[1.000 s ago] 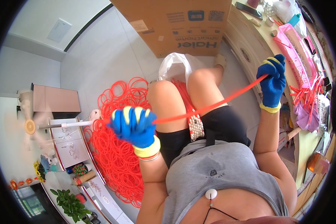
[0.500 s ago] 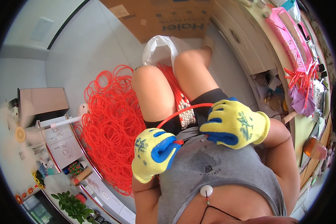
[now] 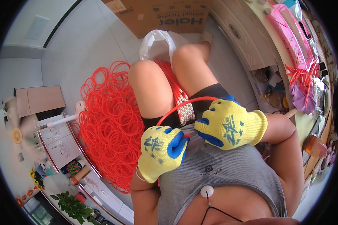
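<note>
A red tube [image 3: 191, 100] arcs between my hands above my lap. My left hand [image 3: 162, 150], in a yellow and blue work glove, is closed round one part of it, and a short red end sticks out toward my right. My right hand [image 3: 229, 125], gloved the same way, grips the other side of the arc; its fingertips hide that end. Only a small gap separates the two hands. Between my thighs lies a bundle of red tubes [image 3: 170, 77] with whitish fittings [image 3: 186, 112] at the near ends. Beyond it is a white plastic bag [image 3: 148, 44].
A large heap of red tube loops [image 3: 112, 131] covers the floor on my left. Past my feet stands a cardboard box [image 3: 157, 18]. A fan [image 3: 17, 135] and a potted plant [image 3: 69, 204] are at far left. On the right-hand cabinet sits a pink basket [image 3: 289, 37] near red strips [image 3: 302, 77].
My hands have come closer together. The tube end in my left hand has moved right, toward my right fingertips. The view has shifted slightly.
</note>
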A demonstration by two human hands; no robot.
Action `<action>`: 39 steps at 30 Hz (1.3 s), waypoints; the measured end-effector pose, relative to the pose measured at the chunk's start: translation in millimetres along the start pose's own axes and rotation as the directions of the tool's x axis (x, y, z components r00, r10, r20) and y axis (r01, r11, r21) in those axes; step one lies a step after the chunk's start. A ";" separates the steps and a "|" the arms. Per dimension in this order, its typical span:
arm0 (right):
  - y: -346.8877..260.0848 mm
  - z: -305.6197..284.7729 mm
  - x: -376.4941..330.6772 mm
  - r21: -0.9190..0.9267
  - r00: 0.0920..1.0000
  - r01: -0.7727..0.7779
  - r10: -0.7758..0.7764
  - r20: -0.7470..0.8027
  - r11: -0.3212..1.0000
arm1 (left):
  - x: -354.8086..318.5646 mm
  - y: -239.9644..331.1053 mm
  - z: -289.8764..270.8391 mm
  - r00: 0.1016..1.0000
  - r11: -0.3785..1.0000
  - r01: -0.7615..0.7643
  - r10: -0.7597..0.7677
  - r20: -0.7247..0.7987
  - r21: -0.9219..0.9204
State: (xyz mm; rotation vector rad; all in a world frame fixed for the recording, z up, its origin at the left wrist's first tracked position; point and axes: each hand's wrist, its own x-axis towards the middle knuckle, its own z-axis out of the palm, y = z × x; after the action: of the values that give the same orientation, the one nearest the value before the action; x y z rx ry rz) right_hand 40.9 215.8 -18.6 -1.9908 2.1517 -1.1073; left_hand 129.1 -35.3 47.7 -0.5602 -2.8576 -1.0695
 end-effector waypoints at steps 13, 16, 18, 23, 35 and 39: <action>-23.0 -24.2 24.5 -0.224 0.935 -0.204 0.257 0.243 0.953 | 9.2 -1.3 11.6 0.991 0.998 0.054 -0.049 0.121 -0.034; -20.1 -16.0 14.3 -0.157 0.955 -0.193 0.222 0.196 0.968 | 6.5 -7.2 15.7 0.995 0.994 0.003 0.008 0.104 -0.112; -16.6 -14.7 9.8 -0.098 0.966 -0.184 0.198 0.166 0.978 | 3.7 -11.0 14.9 0.992 0.994 -0.022 0.036 0.125 -0.108; -16.1 -28.9 17.1 0.056 0.953 -0.256 0.242 0.182 0.965 | 4.6 -8.3 10.3 0.993 0.993 -0.051 0.061 0.102 -0.102; 12.7 -39.6 12.1 0.679 0.953 -0.282 0.278 0.119 0.677 | -7.5 -2.7 -6.9 0.999 0.992 0.053 -0.053 0.008 -0.112; 21.9 -47.3 7.9 0.792 0.882 -0.382 0.443 0.160 0.476 | -22.4 -12.3 -18.9 0.983 0.949 0.151 -0.173 -0.056 -0.276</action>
State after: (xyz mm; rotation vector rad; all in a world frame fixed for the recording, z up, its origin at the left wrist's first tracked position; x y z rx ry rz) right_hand -1.1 230.3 9.7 -0.9487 1.5072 -1.6404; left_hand 144.1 -63.2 50.8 -0.2861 -2.7448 -1.4883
